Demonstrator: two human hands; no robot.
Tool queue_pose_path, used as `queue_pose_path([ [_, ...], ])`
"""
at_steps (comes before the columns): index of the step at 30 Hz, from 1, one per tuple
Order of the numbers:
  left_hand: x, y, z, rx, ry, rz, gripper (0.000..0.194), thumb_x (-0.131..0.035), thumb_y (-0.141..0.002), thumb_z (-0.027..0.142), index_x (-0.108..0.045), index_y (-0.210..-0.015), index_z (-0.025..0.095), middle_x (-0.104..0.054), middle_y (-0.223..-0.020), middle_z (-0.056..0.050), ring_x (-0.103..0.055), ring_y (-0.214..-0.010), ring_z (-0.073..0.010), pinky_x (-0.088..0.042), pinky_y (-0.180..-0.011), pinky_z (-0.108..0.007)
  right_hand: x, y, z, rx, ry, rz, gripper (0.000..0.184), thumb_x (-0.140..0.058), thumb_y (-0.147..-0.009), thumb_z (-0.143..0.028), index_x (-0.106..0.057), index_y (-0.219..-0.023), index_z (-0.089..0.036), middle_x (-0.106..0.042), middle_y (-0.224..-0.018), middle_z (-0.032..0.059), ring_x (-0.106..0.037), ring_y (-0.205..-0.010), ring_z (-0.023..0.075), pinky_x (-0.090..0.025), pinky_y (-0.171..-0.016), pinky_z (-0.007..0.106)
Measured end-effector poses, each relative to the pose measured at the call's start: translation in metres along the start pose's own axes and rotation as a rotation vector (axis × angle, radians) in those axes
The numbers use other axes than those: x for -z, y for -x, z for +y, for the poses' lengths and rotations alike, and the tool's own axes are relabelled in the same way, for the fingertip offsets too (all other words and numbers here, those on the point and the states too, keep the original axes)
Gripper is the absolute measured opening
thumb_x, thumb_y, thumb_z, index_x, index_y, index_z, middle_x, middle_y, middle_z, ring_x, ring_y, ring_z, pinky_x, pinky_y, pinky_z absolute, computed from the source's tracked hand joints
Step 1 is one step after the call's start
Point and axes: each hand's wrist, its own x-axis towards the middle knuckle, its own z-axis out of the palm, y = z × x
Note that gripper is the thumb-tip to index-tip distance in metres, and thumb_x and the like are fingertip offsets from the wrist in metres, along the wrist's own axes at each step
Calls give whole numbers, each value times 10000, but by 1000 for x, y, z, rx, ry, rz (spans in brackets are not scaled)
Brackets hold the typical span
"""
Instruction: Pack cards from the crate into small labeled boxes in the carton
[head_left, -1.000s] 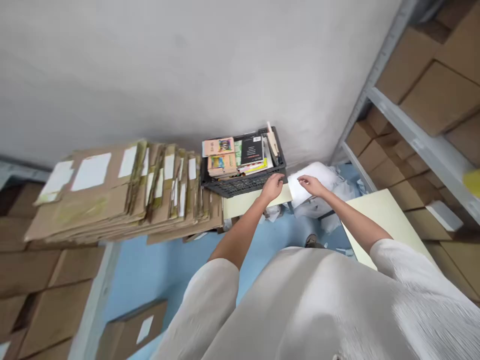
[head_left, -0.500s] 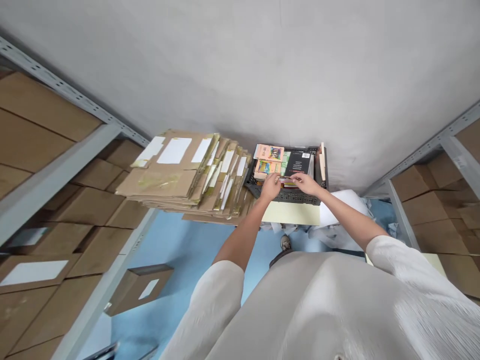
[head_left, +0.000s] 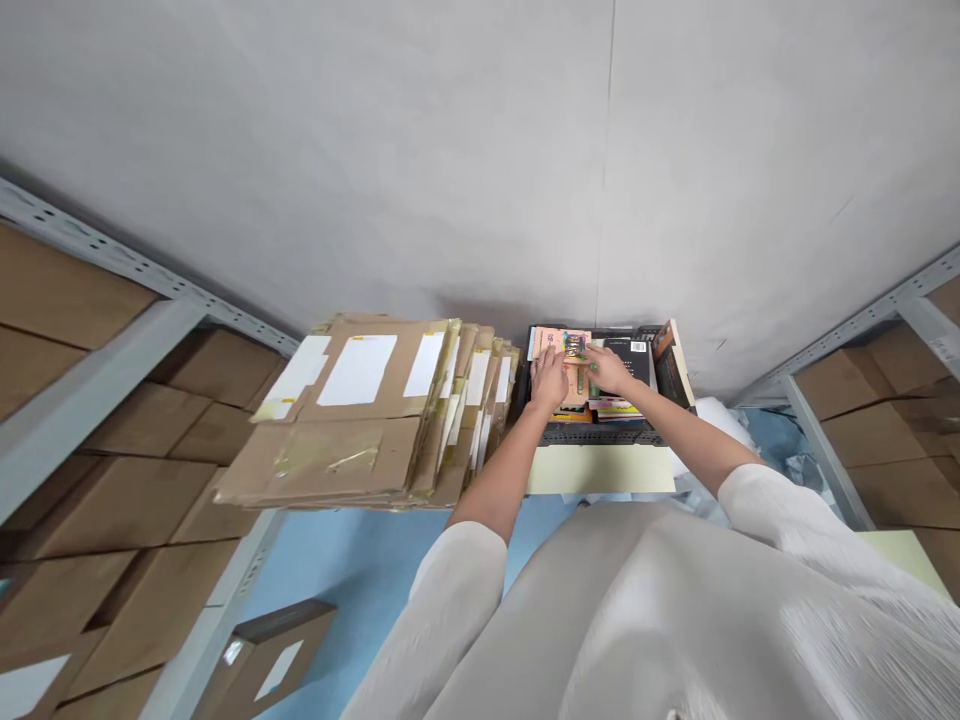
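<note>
Two hands [head_left: 578, 374], black crate [head_left: 600, 434], pale wall [head_left: 480, 150]

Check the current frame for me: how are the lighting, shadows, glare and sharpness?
Head view: soft light, with a faint shadow on the wall behind the flattened cardboard; small glare on its tape; wide-angle stretch tilts the shelving; left hand and right hand readable; print on the black book too small to read.

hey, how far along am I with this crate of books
Looks done: books, including a black one, already lie in the crate. In hand: your left hand and right hand are at the pink books. What's left: I can't tell; the top books hide those beneath.
</note>
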Motion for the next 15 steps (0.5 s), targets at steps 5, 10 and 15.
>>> queue_pose_path([
  [5,-3,-6,-7,-16,-55,-15,567,-526,-955,137,-621,-1504,243,-541,-1701,-170,-390,-1638,-371,-303,-1324,-669,-6,-8,-6,-37,87,-31,543,-638,-999,-243,-661,-1541,-207,-526,-1720,156,-573,-1441,414,-533,-1115,548],
  [10,3,-1,-4,-23,-117,-8,534,-517,-970,127,-652,-1470,258,-616,-1605,-169,-480,-1540,-365,-388,-1268,-605,-3,-6,-12,1,180,-25,435,-574,-1046,-224,-716,-1455,-190,-626,-1629,168,-656,-1320,385,-496,-1092,511],
  [15,14,3,1,-14,-141,-13,457,-498,-1015,163,-705,-1408,270,-665,-1528,-165,-514,-1483,-376,-415,-1222,-587,8,0,-18,84,222,-44,385,-524,-1096,-227,-749,-1402,-167,-763,-1426,188,-713,-1213,339,-487,-1043,427],
])
